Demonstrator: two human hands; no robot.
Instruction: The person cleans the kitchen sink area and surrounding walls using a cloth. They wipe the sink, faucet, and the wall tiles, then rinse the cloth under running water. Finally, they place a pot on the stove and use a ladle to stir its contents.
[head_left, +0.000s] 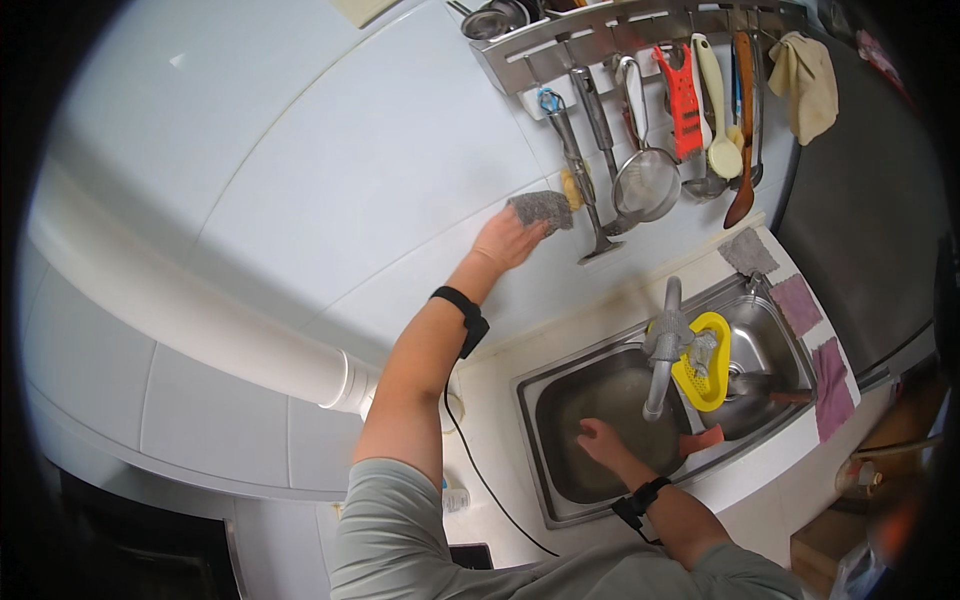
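Note:
My left hand (510, 238) presses a grey cloth (541, 209) to the white tiled wall (390, 172), left of the hanging utensils. The cloth hides the fingertips. Close to its right edge hang a yellowish sponge-like piece (571, 190) and a metal-handled scraper (577, 165). My right hand (602, 444) hovers over the larger basin (551, 450) of a steel double sink, fingers loosely curled and apart, nothing seen in them. Murky water (600, 394) stands in that basin. Beside the hand, a pinkish cloth (701, 440) drapes over the divider between the basins.
A steel rack (637, 41) holds a strainer (646, 186), a red grater (681, 101) and a wooden spoon (742, 150). The faucet (660, 375), wrapped in grey cloth, rises near a yellow drain basket (716, 375). A white duct pipe (187, 292) runs at left; a black cable (480, 476) trails from my left wrist.

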